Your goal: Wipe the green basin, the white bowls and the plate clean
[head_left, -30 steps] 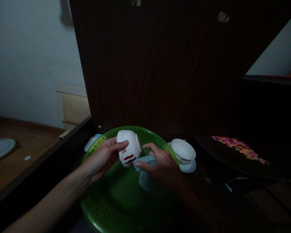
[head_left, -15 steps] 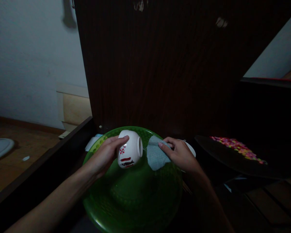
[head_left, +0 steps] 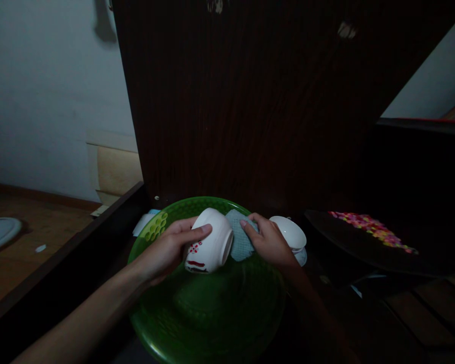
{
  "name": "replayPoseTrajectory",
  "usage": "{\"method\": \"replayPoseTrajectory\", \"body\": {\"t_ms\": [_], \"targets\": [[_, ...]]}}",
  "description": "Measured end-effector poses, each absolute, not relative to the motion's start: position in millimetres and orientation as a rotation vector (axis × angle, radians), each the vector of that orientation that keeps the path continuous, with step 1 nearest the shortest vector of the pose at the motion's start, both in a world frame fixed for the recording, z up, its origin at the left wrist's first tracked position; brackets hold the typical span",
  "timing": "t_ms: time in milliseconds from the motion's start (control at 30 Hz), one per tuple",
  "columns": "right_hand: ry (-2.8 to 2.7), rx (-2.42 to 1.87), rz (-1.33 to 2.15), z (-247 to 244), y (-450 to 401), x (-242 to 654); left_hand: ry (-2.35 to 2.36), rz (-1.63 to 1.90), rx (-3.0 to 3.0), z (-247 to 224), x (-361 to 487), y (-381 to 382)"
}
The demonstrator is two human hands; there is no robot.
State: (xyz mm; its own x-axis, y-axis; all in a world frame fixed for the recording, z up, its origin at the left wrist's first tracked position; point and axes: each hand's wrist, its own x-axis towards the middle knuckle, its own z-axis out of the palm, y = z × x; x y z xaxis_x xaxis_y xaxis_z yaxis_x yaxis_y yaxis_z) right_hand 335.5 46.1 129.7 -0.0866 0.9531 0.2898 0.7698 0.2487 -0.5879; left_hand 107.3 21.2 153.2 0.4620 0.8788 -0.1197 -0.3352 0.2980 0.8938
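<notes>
A white bowl (head_left: 211,240) with red and black designs is tilted on its side above the green basin (head_left: 208,323), its foot facing right. My left hand (head_left: 176,245) holds it from the left, thumb on the outer wall. My right hand (head_left: 269,240) pinches a pale blue-grey cloth (head_left: 239,237) just right of the bowl's foot. The cloth's left edge lies behind the bowl, and whether they touch is unclear. Part of the left fingers is hidden by the bowl.
Another white bowl (head_left: 290,232) sits right of the basin on a small dish. Further right is a dark surface with a pink and yellow beaded strip (head_left: 371,230). A tall dark wooden panel (head_left: 242,111) rises behind, and a dark ledge (head_left: 68,253) runs along the left.
The held bowl has moved slightly right and down and tilted more. My right hand and the cloth have shifted left toward it, uncovering the white bowl at the right.
</notes>
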Motion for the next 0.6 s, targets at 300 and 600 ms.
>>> {"method": "replayPoseTrajectory", "body": {"t_ms": [300, 600], "targets": [[-1.823, -1.382, 0.676, 124.1, 46.8, 323.3, 0.628, 0.808, 1.100, 151.9, 111.7, 13.4], [-1.588, -1.283, 0.825, 129.3, 40.6, 306.5, 0.606, 0.783, 1.073, 139.4, 119.5, 11.2]]}}
